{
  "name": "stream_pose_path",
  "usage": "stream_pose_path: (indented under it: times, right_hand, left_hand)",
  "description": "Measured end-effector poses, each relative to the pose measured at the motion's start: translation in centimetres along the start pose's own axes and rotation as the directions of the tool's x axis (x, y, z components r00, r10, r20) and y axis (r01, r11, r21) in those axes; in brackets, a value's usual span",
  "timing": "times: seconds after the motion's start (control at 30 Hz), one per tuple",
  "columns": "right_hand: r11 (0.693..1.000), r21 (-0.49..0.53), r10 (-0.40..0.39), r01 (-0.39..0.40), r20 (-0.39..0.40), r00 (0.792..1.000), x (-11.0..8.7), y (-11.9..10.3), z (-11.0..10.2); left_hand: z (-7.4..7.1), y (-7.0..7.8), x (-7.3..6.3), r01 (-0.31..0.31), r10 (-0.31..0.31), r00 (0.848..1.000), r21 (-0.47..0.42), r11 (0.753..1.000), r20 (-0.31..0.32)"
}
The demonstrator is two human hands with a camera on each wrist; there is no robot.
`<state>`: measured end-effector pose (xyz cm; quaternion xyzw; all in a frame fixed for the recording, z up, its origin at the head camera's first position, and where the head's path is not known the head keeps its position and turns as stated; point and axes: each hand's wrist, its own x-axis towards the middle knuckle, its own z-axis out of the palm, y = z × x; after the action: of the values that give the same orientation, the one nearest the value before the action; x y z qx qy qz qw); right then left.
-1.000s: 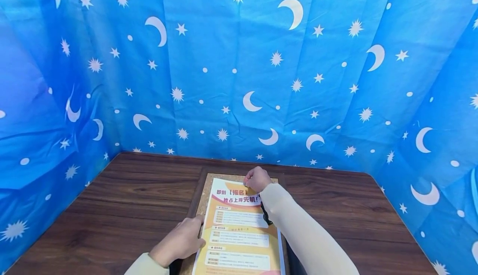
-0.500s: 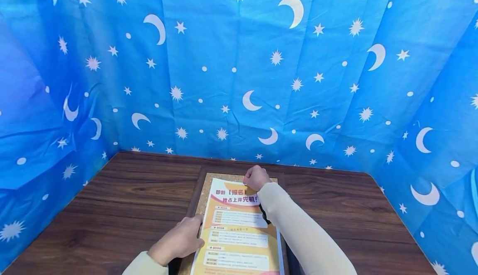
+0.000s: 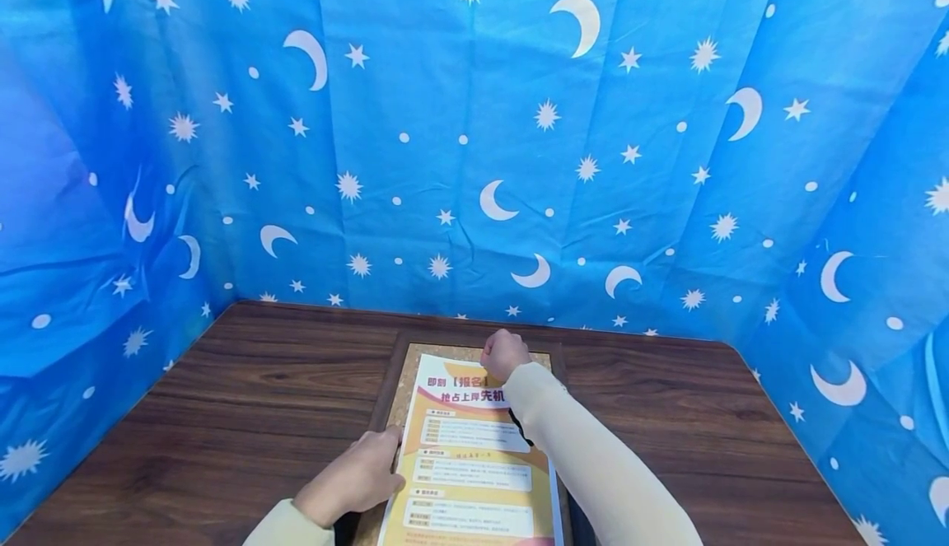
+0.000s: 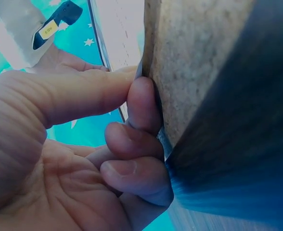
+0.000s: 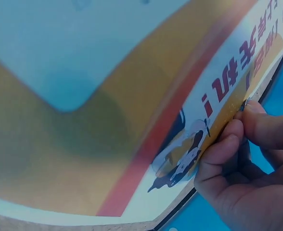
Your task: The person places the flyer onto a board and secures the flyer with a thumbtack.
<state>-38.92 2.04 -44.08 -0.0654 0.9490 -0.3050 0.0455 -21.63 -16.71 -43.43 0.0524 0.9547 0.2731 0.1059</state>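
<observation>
A printed poster (image 3: 474, 455), yellow and white with red headings, lies on a framed cork board (image 3: 404, 394). At the board's left side, my left hand (image 3: 357, 473) holds the poster's edge; in the left wrist view the thumb lies over the paper edge and the curled fingers (image 4: 144, 106) lie against the cork side. My right hand (image 3: 507, 355) is at the poster's top edge. In the right wrist view its thumb and forefinger pinch a small pin (image 5: 247, 102) against the paper; most of the pin is hidden by the fingertips.
The board rests on a dark wooden table (image 3: 282, 389). A blue curtain (image 3: 415, 167) with white moons and stars hangs behind the table and along both sides. The right sleeve (image 3: 586, 464) covers part of the poster's right side.
My right hand has turned slightly at the wrist and shifted a little left, staying at the poster's top edge. The left hand and poster look nearly unchanged.
</observation>
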Motion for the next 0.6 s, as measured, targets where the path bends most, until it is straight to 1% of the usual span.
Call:
stream_pose_path:
  times: [0.23,0.27,0.4,0.47,0.53,0.6]
  right_hand:
    - [0.999,0.019,0.034,-0.034,0.005,0.999,0.0,0.5,0.0]
    - [0.999,0.021,0.034,-0.034,0.004,0.999,0.1,0.7,0.0]
    - [1.000,0.024,0.005,-0.005,-0.015,1.000,0.2,1.2,0.4]
    - [0.999,0.032,-0.019,0.020,-0.028,0.999,0.1,1.4,0.6]
    - [0.999,0.043,-0.026,0.028,-0.038,0.999,0.1,1.6,0.9]
    - [0.998,0.056,-0.037,0.039,-0.038,0.999,-0.1,1.8,1.0]
  left_hand:
    - [0.2,0.0,0.3,-0.014,0.014,1.000,0.003,1.000,0.009]
    - [0.3,0.0,0.3,-0.020,0.021,1.000,-0.009,1.000,0.009]
    - [0.4,-0.2,0.5,-0.048,0.048,0.999,-0.054,0.997,0.007]
    - [0.4,-0.3,0.5,-0.049,0.049,0.999,-0.076,0.996,0.004]
    - [0.4,-0.4,0.5,-0.040,0.040,0.999,-0.060,0.997,-0.014]
    - [0.3,-0.4,0.5,-0.043,0.042,0.997,-0.014,0.999,-0.061]
